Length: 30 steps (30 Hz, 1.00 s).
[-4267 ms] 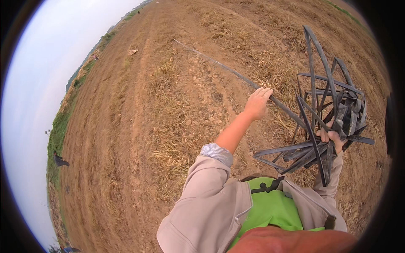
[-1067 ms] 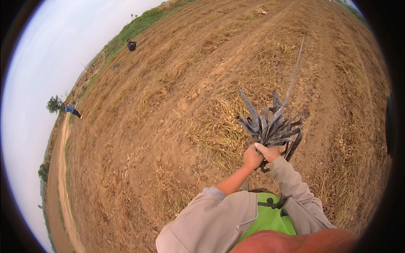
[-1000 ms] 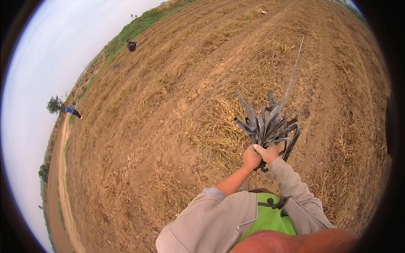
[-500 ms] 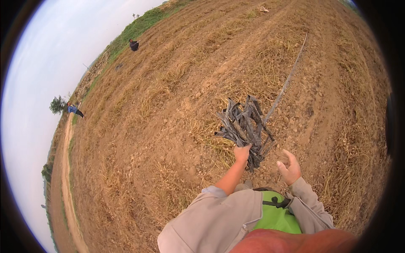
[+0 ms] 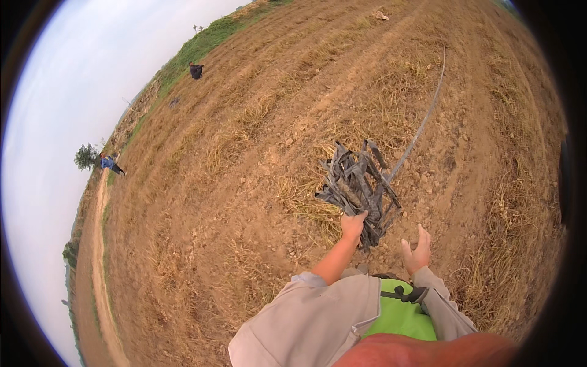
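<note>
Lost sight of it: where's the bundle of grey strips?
Head view, right of centre: the bundle lies on the soil just beyond the left hand.

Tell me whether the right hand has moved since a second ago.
Yes. The right hand let go of the tape bundle, dropping back toward the green vest.

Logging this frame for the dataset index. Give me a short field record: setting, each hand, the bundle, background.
setting: dry field of soil and straw
left hand: closed on lower end of bundle
right hand: open, fingers spread, holding nothing, beside bundle
bundle of dark flat tape: folded loops, one long strand trailing away across the ground
background: two people far off, and; dirt track at field edge
</note>
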Each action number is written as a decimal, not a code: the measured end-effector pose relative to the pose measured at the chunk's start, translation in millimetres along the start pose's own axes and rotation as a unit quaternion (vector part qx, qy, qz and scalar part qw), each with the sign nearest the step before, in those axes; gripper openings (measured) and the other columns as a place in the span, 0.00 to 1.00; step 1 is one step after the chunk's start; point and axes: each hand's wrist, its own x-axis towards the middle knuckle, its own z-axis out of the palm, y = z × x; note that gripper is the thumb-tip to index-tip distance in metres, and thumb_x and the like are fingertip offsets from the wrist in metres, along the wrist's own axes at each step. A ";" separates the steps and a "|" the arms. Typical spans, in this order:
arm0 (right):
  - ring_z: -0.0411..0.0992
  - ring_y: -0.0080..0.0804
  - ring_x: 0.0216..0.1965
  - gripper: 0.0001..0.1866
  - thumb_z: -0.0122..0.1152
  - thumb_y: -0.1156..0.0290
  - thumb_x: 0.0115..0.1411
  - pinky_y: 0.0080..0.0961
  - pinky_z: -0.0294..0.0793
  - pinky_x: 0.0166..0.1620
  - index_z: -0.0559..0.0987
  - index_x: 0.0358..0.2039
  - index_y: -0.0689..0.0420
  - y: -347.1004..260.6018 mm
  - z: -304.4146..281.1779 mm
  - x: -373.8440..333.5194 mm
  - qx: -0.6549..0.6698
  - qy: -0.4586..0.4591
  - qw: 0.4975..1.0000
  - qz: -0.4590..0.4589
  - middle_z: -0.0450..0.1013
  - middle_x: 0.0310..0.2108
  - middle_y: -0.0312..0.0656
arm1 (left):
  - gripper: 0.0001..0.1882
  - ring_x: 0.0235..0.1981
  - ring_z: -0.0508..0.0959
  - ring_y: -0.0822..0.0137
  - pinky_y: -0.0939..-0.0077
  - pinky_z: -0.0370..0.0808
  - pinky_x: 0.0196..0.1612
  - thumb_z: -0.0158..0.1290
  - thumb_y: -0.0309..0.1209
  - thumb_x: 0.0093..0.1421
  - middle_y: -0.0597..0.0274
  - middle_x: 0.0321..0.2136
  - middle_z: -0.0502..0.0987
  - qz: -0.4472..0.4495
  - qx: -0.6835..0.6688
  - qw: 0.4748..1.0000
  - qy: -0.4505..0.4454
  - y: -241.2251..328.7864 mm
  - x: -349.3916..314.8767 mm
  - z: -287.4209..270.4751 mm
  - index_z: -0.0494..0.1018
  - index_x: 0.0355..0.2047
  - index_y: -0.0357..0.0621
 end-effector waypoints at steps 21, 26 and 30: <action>0.65 0.49 0.54 0.38 0.65 0.66 0.54 0.36 0.70 0.54 0.60 0.63 0.62 0.8 7.5 -5.1 0.076 -0.052 0.996 -0.009 0.59 0.58 0.56 | 0.14 0.24 0.64 0.68 0.63 0.61 0.32 0.59 0.26 0.56 0.66 0.22 0.67 -0.020 0.007 1.000 -0.005 -7.7 1.5 -8.9 0.63 0.22 0.44; 0.69 0.44 0.49 0.38 0.66 0.67 0.54 0.30 0.75 0.48 0.60 0.63 0.62 0.0 5.2 -5.4 0.076 -0.059 0.995 0.016 0.58 0.59 0.55 | 0.14 0.24 0.65 0.67 0.62 0.62 0.32 0.59 0.27 0.55 0.66 0.22 0.67 -0.046 0.011 0.999 -0.009 -16.9 11.5 -9.2 0.63 0.22 0.43; 0.68 0.46 0.51 0.38 0.65 0.67 0.55 0.32 0.74 0.50 0.60 0.63 0.62 -2.6 3.3 -4.4 0.048 -0.048 0.998 -0.011 0.57 0.59 0.55 | 0.15 0.24 0.68 0.65 0.61 0.64 0.32 0.63 0.28 0.53 0.64 0.21 0.69 -0.051 0.026 0.998 -0.010 -16.6 14.5 -8.5 0.65 0.21 0.42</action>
